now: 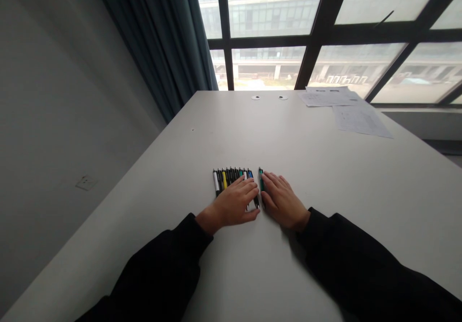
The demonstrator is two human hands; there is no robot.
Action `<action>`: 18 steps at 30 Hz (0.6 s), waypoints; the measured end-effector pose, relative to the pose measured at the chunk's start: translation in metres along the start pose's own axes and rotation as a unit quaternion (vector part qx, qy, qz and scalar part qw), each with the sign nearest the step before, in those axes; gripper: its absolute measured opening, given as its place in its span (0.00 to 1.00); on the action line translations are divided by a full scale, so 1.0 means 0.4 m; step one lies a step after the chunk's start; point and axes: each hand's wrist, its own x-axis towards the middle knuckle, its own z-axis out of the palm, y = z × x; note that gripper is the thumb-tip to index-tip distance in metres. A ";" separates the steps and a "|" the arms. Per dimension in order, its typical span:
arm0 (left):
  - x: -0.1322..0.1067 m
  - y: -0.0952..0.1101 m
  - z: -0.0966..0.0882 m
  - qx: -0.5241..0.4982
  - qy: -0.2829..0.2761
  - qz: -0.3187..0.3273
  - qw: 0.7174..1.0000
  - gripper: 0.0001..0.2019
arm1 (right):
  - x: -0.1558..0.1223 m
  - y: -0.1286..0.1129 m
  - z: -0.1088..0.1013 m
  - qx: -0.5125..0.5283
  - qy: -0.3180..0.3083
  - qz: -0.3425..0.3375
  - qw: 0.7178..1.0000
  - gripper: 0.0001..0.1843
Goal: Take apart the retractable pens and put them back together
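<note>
Lightly, open hands (229, 202) (282, 201) on pens (224, 179)

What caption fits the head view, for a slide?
Left hand over a row of retractable pens on a white table, right hand beside a green pen.

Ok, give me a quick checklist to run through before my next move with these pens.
1. Row of pens lying side by side, top ends level: ok.
2. Left hand resting flat across the row: ok.
3. Lower ends of the row all visible: not ok, the left hand covers them.
4. Green pen set apart from the row, against the fingers of the right hand: ok.
5. Number of pens in the row: cannot tell, they are too small and packed too closely.
6. Papers lying well away from the pens on the white table: ok.
</note>
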 end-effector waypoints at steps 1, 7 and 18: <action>-0.004 -0.001 -0.003 -0.002 0.001 0.000 1.000 0.22 | -0.002 0.001 -0.002 -0.003 -0.005 -0.004 1.000 0.31; -0.025 -0.007 -0.011 -0.020 0.006 -0.001 1.000 0.23 | -0.004 -0.009 0.000 -0.027 -0.032 -0.015 0.999 0.33; -0.037 -0.049 -0.008 -0.055 0.010 -0.001 0.998 0.23 | -0.002 -0.028 0.013 -0.061 -0.049 0.002 0.997 0.37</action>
